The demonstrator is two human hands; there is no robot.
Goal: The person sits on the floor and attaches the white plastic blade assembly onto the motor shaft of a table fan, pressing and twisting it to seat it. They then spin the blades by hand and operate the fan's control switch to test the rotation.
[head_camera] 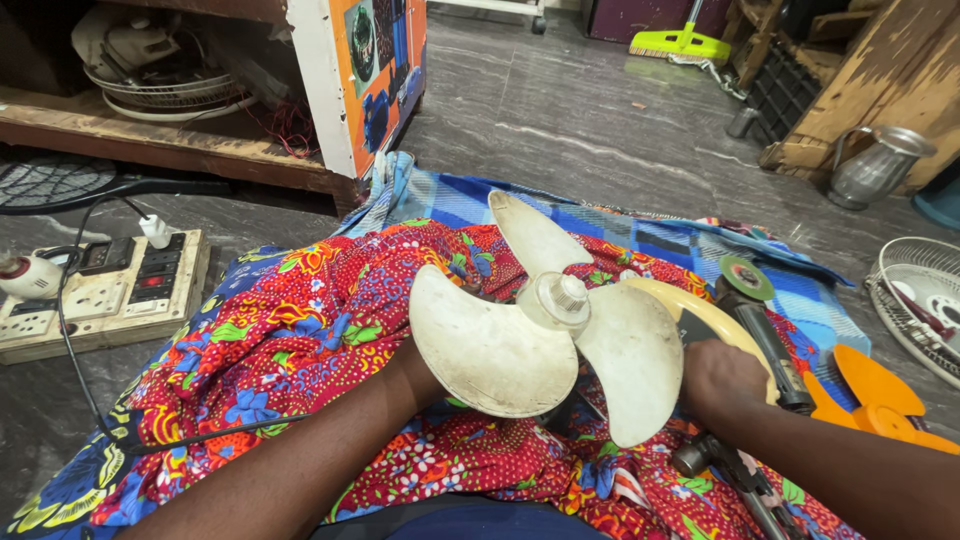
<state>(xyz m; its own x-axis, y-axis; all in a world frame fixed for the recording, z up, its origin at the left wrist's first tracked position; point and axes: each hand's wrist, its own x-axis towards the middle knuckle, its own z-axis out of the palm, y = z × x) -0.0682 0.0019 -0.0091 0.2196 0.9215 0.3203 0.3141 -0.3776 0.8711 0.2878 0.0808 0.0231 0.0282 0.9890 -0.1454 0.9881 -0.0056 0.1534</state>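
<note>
At the left edge sits 1 switchboard (105, 290) with a plug in it. In the middle, 1 cream fan blade (545, 325) with 3 wings stands above the red floral cloth (300, 320), apparently mounted on its hub. The left hand (420, 365) is hidden behind a wing, so I cannot tell its grip. The right hand (722, 378) curls closed on the yellow fan body (700, 310). At lower right lies 1 orange fan blade (875, 395), loose; the wire guard (925, 300) also lies apart, so assembly looks unfinished.

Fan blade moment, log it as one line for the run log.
view: head | left hand: behind white fan blade, grip hidden | right hand: on cream fan housing | underneath: red floral cloth
</note>
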